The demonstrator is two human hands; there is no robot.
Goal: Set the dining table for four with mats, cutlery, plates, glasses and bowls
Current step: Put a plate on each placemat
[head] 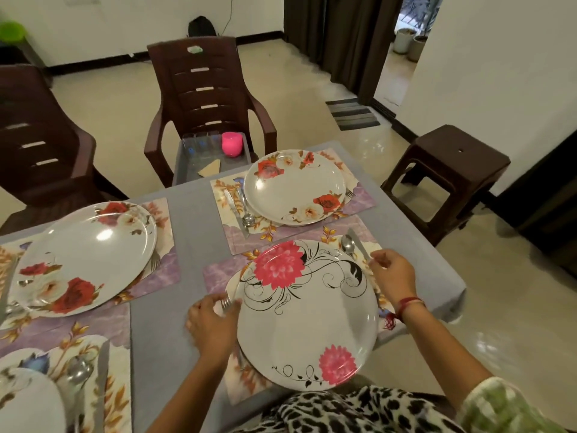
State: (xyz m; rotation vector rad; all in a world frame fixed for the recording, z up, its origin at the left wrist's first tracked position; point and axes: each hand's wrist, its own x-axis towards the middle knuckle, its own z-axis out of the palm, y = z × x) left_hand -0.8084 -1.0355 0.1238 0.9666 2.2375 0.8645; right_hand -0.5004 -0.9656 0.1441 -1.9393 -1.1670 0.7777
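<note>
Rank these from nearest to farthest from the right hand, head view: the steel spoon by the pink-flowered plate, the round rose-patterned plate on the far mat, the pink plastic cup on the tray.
1. Steel spoon, just ahead-left of the right hand.
2. Round rose-patterned plate, farther ahead and left.
3. Pink plastic cup, farthest, on the grey tray.

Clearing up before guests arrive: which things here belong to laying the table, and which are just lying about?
Belongs: pink-flowered plate, fork in left hand, knife in right hand, placemat, glasses.
Lying about: stool, striped rug.
</note>
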